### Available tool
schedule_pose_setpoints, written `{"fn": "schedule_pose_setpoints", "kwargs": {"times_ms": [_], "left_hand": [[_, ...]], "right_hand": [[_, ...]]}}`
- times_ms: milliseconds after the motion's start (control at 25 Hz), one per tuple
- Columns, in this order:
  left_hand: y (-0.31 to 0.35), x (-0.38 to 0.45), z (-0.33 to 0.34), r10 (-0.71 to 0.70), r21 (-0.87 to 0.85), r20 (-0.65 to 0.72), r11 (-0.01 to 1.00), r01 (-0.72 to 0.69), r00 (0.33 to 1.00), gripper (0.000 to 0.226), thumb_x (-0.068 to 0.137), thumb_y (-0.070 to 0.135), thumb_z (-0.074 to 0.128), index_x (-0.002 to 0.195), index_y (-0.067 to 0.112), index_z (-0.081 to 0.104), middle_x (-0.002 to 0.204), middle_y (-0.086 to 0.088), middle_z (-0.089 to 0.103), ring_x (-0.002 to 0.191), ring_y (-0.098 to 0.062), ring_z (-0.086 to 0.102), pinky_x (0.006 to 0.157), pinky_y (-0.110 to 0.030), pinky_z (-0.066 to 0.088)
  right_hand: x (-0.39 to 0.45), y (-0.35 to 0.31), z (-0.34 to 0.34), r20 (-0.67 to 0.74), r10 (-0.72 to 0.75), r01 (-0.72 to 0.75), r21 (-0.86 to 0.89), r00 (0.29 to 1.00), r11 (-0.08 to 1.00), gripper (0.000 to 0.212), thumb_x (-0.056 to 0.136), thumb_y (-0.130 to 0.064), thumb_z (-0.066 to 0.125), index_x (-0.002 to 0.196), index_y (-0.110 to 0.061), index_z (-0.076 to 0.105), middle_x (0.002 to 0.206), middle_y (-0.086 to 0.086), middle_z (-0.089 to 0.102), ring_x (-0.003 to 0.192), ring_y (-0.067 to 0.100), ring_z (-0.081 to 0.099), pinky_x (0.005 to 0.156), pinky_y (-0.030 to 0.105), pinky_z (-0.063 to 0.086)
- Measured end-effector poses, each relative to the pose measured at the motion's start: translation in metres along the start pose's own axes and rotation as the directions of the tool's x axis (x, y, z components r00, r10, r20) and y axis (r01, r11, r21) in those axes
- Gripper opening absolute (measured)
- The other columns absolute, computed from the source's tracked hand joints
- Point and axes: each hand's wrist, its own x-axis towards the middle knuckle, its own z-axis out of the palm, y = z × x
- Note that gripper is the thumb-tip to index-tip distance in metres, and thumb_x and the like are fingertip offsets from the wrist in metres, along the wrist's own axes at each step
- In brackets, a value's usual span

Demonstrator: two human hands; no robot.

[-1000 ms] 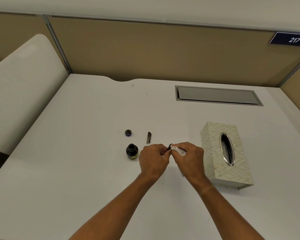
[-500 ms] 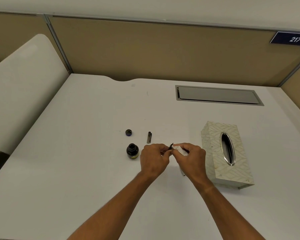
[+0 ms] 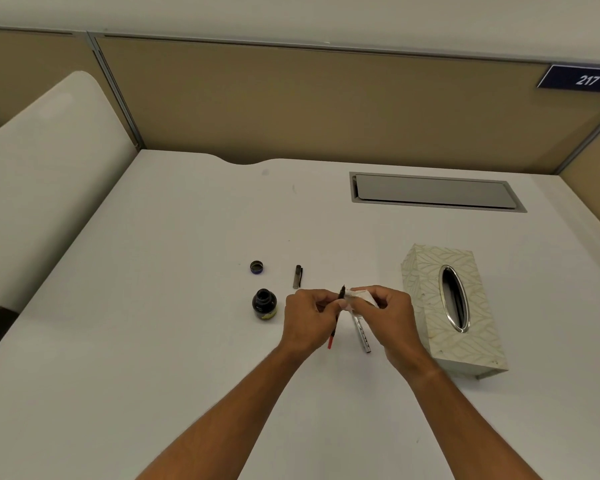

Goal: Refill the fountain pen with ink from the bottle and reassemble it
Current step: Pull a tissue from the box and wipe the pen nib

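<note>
My left hand (image 3: 309, 317) grips the pen's nib section (image 3: 341, 292), nib pointing up and away, with its red-tipped converter end (image 3: 331, 341) sticking out below the palm. My right hand (image 3: 387, 317) holds a crumpled white tissue (image 3: 361, 295) right beside the nib. The silver pen barrel (image 3: 362, 336) lies on the desk under and between my hands. An open ink bottle (image 3: 264, 304) stands left of my left hand, its cap (image 3: 256, 267) lying behind it. The dark pen cap (image 3: 298, 276) lies behind my left hand.
A patterned tissue box (image 3: 426, 306) stands right of my right hand. A metal cable hatch (image 3: 437, 192) is set into the white desk (image 3: 153, 341) at the back right. Tan partition walls close off the far side.
Both hands stay together with the tissue at the nib; the nib section has turned slightly, so the red converter end and the barrel now show below my hands.
</note>
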Motion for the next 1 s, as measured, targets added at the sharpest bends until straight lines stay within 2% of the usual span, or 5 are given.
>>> {"fn": "schedule_pose_setpoints", "kwargs": {"times_ms": [200,440,520,720,1000], "left_hand": [[-0.0010,0.0029,-0.0048,-0.107,-0.147,-0.051,0.984,0.098,0.993,0.006,0.081,0.018,0.072,0.079,0.014,0.077,0.070,0.000,0.074,0.069,-0.011,0.070,0.067,-0.018,0.055],[0.0016,0.0002,-0.0021,-0.095,-0.176,-0.006,0.980,0.092,0.995,0.006,0.082,0.015,0.071,0.082,0.014,0.077,0.071,0.001,0.074,0.069,-0.008,0.070,0.064,-0.013,0.052],[0.0014,0.0006,-0.0020,-0.102,-0.189,0.012,0.977,0.102,0.995,0.007,0.083,0.014,0.070,0.082,0.012,0.077,0.072,0.001,0.074,0.069,-0.006,0.070,0.064,-0.012,0.051],[0.0014,0.0002,-0.0007,-0.120,-0.217,0.095,0.966,0.138,0.988,0.013,0.088,0.013,0.063,0.086,0.011,0.076,0.079,-0.004,0.075,0.077,-0.013,0.071,0.077,-0.023,0.056],[0.0032,-0.0008,-0.0012,-0.132,-0.309,0.220,0.930,0.198,0.967,0.022,0.096,0.007,0.051,0.093,0.008,0.072,0.084,-0.007,0.074,0.081,-0.016,0.071,0.077,-0.024,0.055]], "right_hand": [[0.0006,0.0000,-0.0066,0.010,0.032,-0.033,0.139,0.999,0.990,0.018,0.078,-0.005,0.075,0.095,-0.011,0.073,0.090,0.007,0.076,0.088,0.022,0.071,0.070,0.023,0.056],[0.0023,0.0036,-0.0037,0.086,0.063,-0.076,0.158,0.994,0.984,0.011,0.093,-0.006,0.060,0.101,-0.008,0.066,0.102,0.014,0.070,0.097,0.030,0.069,0.076,0.044,0.061],[0.0004,0.0031,-0.0039,0.058,0.013,-0.022,0.163,0.998,0.986,0.011,0.091,-0.006,0.063,0.101,-0.009,0.065,0.102,0.014,0.070,0.095,0.028,0.070,0.073,0.044,0.062],[0.0000,-0.0012,-0.0040,-0.058,-0.225,0.217,-0.119,0.973,0.969,0.015,0.079,-0.018,0.079,0.092,-0.016,0.074,0.084,-0.005,0.074,0.081,0.009,0.070,0.068,0.022,0.057],[0.0002,0.0020,-0.0004,-0.027,-0.227,0.225,-0.070,0.973,0.972,0.015,0.081,-0.011,0.076,0.095,-0.016,0.077,0.088,-0.004,0.076,0.086,0.011,0.071,0.075,0.031,0.060]]}}
